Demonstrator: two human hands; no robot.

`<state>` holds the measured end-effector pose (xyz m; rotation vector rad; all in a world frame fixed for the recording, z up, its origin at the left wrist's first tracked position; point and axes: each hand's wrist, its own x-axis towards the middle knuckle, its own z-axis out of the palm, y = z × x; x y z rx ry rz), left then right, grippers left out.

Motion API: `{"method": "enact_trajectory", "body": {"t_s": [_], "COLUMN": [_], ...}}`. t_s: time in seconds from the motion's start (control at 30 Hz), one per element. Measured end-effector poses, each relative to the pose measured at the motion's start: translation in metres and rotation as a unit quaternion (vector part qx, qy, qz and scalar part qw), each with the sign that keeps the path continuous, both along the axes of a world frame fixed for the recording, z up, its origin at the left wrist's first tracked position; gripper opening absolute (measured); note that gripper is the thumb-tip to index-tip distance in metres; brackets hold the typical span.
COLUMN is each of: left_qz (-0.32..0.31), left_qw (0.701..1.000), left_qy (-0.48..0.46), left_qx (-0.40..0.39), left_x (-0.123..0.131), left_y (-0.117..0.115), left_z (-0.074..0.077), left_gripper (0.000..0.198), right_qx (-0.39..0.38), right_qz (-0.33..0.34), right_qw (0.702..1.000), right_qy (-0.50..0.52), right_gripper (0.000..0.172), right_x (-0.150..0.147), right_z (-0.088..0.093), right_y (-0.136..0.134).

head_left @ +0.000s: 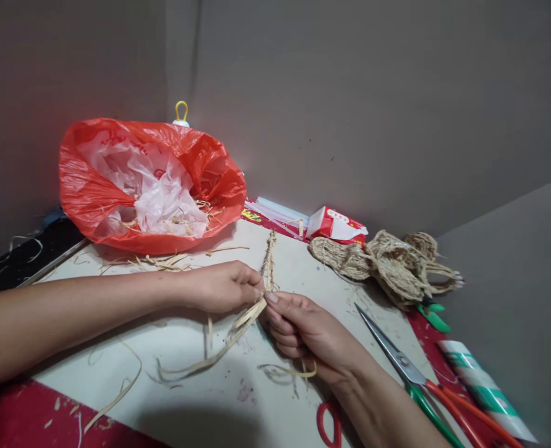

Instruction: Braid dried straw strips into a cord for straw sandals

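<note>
Both my hands meet at the middle of the white board, pinched on a braid of dry straw [269, 258]. The finished-looking plait stands away from me above the fingers, and loose straw strands [231, 339] hang down toward the lower left. My left hand [226, 286] comes in from the left with its fingers closed at the braid's lower end. My right hand [298, 323] holds the same spot between thumb and forefinger, its other fingers curled. A further short strand [298, 372] sticks out below my right hand. The exact crossing of the strands is hidden by my fingertips.
A red plastic bag [88, 193] with white plastic and straw stands at the back left. Woven straw pieces [391, 261] lie at the back right beside a tissue pack [335, 224]. Large scissors [403, 361] and a green-white roll [483, 386] are at right; a red handle [329, 423] is nearer.
</note>
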<state>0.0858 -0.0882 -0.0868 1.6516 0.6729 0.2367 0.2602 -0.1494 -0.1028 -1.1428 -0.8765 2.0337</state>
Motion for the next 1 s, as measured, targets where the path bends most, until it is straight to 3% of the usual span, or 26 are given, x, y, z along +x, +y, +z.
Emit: {"method": "enact_trajectory", "body": {"t_s": [0.17, 0.43, 0.5, 0.67, 0.87, 0.93, 1.0], "left_qz": [-0.036, 0.055, 0.077, 0.105, 0.053, 0.092, 0.138], "left_qw": [0.996, 0.993, 0.992, 0.974, 0.962, 0.955, 0.962], "left_qy": [0.071, 0.096, 0.098, 0.124, 0.183, 0.162, 0.104], "left_qx": [-0.035, -0.034, -0.006, 0.160, 0.197, 0.231, 0.212], "left_x": [-0.003, 0.004, 0.007, 0.011, -0.001, -0.005, -0.005], "left_y": [0.001, -0.030, -0.036, -0.044, -0.027, -0.014, -0.005], "left_z": [0.012, 0.001, -0.003, -0.009, 0.019, 0.023, 0.018], "left_gripper": [0.019, 0.013, 0.009, 0.010, 0.019, 0.021, 0.020], "right_qx": [0.021, -0.027, -0.025, -0.004, -0.010, -0.013, -0.011], "right_qz": [-0.071, -0.156, -0.164, -0.171, -0.135, -0.110, -0.092], "right_qw": [0.989, 0.985, 0.984, 0.983, 0.990, 0.993, 0.995], "right_qy": [-0.129, -0.066, -0.060, -0.062, -0.041, -0.032, -0.033], "right_gripper": [0.042, 0.053, 0.050, 0.044, 0.040, 0.033, 0.030], "right_x": [-0.014, -0.032, -0.034, -0.035, -0.026, -0.023, -0.020], "right_z": [-0.001, -0.002, -0.002, -0.002, -0.002, -0.002, -0.002], "right_y": [-0.007, -0.015, -0.016, -0.018, -0.017, -0.015, -0.013]}}
